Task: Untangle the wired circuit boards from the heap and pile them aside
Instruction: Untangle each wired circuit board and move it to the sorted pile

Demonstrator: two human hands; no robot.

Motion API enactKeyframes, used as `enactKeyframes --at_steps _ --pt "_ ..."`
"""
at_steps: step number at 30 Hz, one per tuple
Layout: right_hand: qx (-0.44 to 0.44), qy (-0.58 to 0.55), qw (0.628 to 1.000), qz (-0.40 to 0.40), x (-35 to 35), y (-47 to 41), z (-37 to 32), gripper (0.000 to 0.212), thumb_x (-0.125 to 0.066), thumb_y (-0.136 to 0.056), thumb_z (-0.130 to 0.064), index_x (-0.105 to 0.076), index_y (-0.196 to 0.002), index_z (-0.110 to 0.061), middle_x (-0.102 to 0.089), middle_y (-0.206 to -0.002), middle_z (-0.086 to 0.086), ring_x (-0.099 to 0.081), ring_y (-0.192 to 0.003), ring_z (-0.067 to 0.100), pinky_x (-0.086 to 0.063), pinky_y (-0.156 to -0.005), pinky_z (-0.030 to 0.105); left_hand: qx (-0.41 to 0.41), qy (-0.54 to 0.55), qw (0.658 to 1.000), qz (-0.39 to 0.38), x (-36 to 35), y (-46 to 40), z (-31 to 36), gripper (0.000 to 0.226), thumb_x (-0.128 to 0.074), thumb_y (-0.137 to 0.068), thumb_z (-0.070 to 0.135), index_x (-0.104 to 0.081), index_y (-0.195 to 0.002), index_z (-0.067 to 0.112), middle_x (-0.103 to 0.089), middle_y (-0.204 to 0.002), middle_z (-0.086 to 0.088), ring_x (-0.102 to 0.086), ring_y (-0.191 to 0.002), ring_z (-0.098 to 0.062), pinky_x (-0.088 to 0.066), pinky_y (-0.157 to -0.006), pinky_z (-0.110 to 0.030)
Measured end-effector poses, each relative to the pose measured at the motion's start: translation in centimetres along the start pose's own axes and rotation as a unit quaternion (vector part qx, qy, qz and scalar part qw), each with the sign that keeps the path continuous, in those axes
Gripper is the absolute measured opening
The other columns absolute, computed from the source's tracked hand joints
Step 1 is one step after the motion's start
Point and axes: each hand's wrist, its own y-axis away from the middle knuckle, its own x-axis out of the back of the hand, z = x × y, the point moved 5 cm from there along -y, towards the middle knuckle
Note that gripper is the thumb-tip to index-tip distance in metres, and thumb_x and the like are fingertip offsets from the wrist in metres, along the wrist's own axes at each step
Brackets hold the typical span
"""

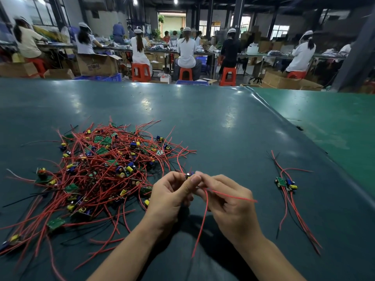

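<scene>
Head view, looking down across a dark green counter. Midway through freeing one unit: both hands meeting just right of the heap, with a single small circuit board raised off the surface between them. Left hand curled, thumb and fingers pinching the board. Right hand curled too, fingertips touching the board from the other side and nipping its red wires close to the board. One lead dangling down toward the body, another jutting out to the right. One thin red lead running up from the board toward the heap's near edge; cannot tell whether still caught there.

Judged next: teasing any snagged lead loose with a gentle, steady draw rather than a tug, then carrying the board rightward to the sorted pile, well apart from the heap.

Heap itself: a dense nest of red wires with a few black ones, dotted with little green boards bearing yellow capacitors and blue parts, loose ends splaying out on every side. Sorted pile: only a few boards so far, leads trailing long and roughly parallel. Bulk of the job plainly still ahead.
</scene>
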Motion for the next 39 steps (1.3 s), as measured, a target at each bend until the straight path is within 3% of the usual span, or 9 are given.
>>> enactKeyframes --at_steps 2,4,7,10,16,20,32,36,39 --pt "-0.004 -0.009 1.0 0.003 0.0 -0.1 -0.2 0.021 -0.072 -0.084 -0.007 -0.075 -0.105 -0.003 -0.069 -0.085 0.004 -0.065 -0.069 0.011 -0.051 -0.061 0.022 -0.011 -0.02 1.0 -0.006 0.0 -0.1 0.0 0.055 -0.085 -0.057 0.05 -0.058 -0.078 0.007 -0.059 -0.066 -0.014 -0.048 -0.053 -0.018 -0.036 -0.054 -0.03" --pt "-0.103 -0.077 0.991 0.037 0.1 -0.2 0.4 0.012 -0.073 -0.083 -0.012 -0.078 -0.094 -0.01 -0.07 -0.079 0.0 -0.063 -0.058 0.012 -0.048 -0.051 0.021 -0.016 -0.023 0.999 -0.021 -0.2 -0.1 0.1 0.062 -0.084 -0.049 0.067 -0.064 -0.072 0.013 -0.06 -0.065 -0.009 -0.05 -0.051 -0.014 -0.039 -0.05 -0.026" --pt "-0.354 -0.329 0.871 0.089 -0.2 0.3 2.3 0.017 -0.071 -0.075 -0.027 -0.078 -0.079 -0.012 -0.068 -0.068 0.005 -0.057 -0.048 0.013 -0.04 -0.037 0.02 -0.009 -0.044 0.997 -0.062 -0.7 0.1 0.1 0.052 -0.075 -0.065 0.064 -0.07 -0.081 0.015 -0.066 -0.075 -0.006 -0.054 -0.054 -0.013 -0.043 -0.05 -0.022" --pt "-0.453 -0.429 0.781 0.03 -0.9 0.7 2.5 0.021 -0.065 -0.076 -0.026 -0.079 -0.078 -0.009 -0.065 -0.066 0.006 -0.052 -0.047 0.009 -0.036 -0.035 0.016 -0.026 -0.031 0.996 -0.082 -0.8 0.3 0.3 0.04 -0.072 -0.072 0.038 -0.073 -0.1 0.01 -0.063 -0.073 -0.004 -0.047 -0.053 -0.011 -0.039 -0.05 -0.02" --pt "-0.43 -0.284 0.851 0.105 -0.4 0.6 3.3 0.016 -0.074 -0.075 -0.021 -0.075 -0.078 -0.005 -0.068 -0.067 0.009 -0.048 -0.041 0.011 -0.036 -0.034 0.019 -0.074 -0.036 0.996 0.021 0.1 0.1 0.9 0.027 -0.079 -0.063 0.035 -0.077 -0.075 0.011 -0.063 -0.059 -0.001 -0.049 -0.048 -0.01 -0.043 -0.051 -0.017" --pt "-0.407 -0.234 0.867 0.169 1.1 0.4 4.0 0.018 -0.071 -0.086 -0.016 -0.076 -0.07 -0.014 -0.068 -0.066 0.006 -0.046 -0.04 0.01 -0.035 -0.034 0.019 -0.107 -0.049 0.991 0.065 0.5 0.3 1.4 0.019 -0.077 -0.068 0.03 -0.075 -0.074 0.011 -0.068 -0.065 0.002 -0.05 -0.05 -0.008 -0.043 -0.052 -0.015" --pt "-0.406 -0.246 0.805 0.356 4.7 0.6 5.3 0.021 -0.064 -0.093 -0.014 -0.069 -0.073 -0.009 -0.065 -0.059 -0.003 -0.042 -0.038 0.006 -0.029 -0.035 0.017 -0.166 -0.065 0.981 0.077 -0.2 1.0 2.3 0.022 -0.075 -0.07 0.023 -0.074 -0.079 0.003 -0.066 -0.059 0.008 -0.053 -0.051 -0.005 -0.044 -0.055 -0.014" --pt "-0.447 -0.32 0.758 0.352 4.4 1.0 6.1 0.031 -0.048 -0.102 -0.025 -0.067 -0.081 -0.011 -0.064 -0.063 0.0 -0.044 -0.038 0.008 -0.03 -0.035 0.016 -0.168 -0.023 0.978 0.119 1.0 0.5 2.3 0.018 -0.076 -0.071 0.028 -0.073 -0.076 0.011 -0.063 -0.057 0.005 -0.049 -0.048 -0.008 -0.043 -0.052 -0.015" --pt "-0.5 -0.297 0.796 0.169 2.5 1.0 5.4 0.011 -0.058 -0.095 -0.014 -0.069 -0.094 -0.01 -0.063 -0.068 0.005 -0.045 -0.037 0.007 -0.031 -0.034 0.015 -0.124 0.048 0.985 0.113 1.4 -0.1 1.7 0.024 -0.079 -0.063 0.035 -0.076 -0.072 0.013 -0.064 -0.058 0.0 -0.045 -0.045 -0.011 -0.043 -0.05 -0.018"
